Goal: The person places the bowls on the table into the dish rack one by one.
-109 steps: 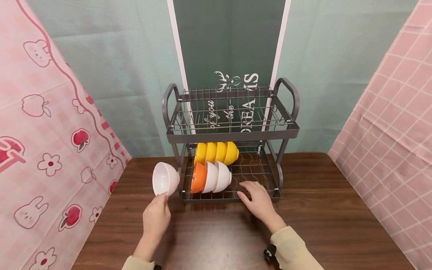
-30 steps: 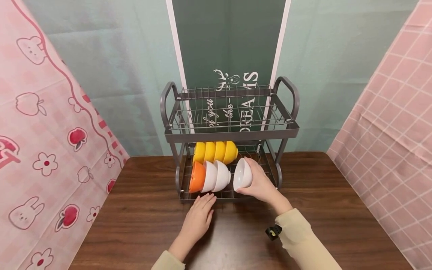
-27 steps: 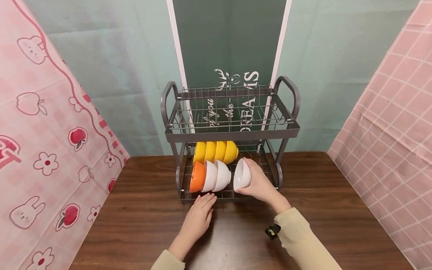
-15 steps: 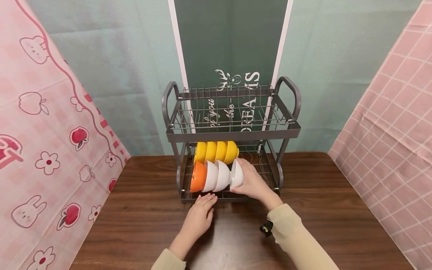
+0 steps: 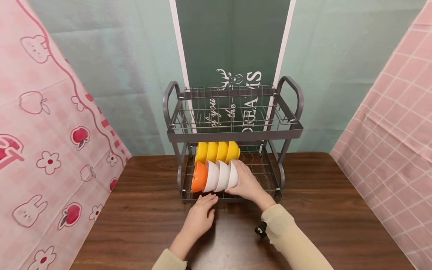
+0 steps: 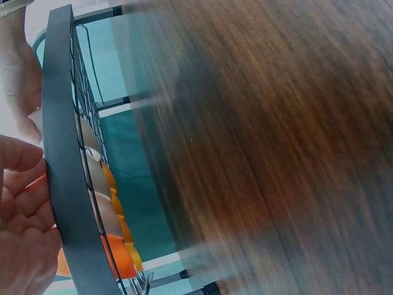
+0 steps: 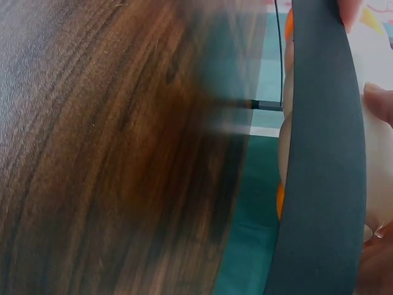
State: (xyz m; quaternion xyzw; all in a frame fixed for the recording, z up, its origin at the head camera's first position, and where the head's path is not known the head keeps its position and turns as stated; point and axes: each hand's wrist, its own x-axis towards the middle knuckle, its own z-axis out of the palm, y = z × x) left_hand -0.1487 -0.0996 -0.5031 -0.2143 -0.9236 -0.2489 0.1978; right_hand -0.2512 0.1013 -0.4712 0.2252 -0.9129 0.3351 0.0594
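In the head view my right hand (image 5: 249, 183) grips a white bowl (image 5: 233, 176) by its base side, thumb below and fingers over the top. This bowl lies on its side, fitted against two more white bowls (image 5: 221, 178) and an orange bowl (image 5: 200, 178) in the front row of the rack's lower tier. My left hand (image 5: 200, 214) lies with extended fingers at the lower tier's front rim (image 6: 64, 135), just below the orange and white bowls. In the right wrist view the held white bowl (image 7: 377, 160) shows behind the rim.
Behind the front row, several yellow bowls (image 5: 221, 150) stand nested on their sides. The rack's upper tier (image 5: 236, 135) overhangs the bowls, with a curved handle (image 5: 291, 95) at each end. A brown wooden table (image 5: 320, 210) carries the rack.
Earlier my left hand held the white bowl out at the left; later my right hand had it. That bowl has since moved left into the row, while my left hand stays at the rim.
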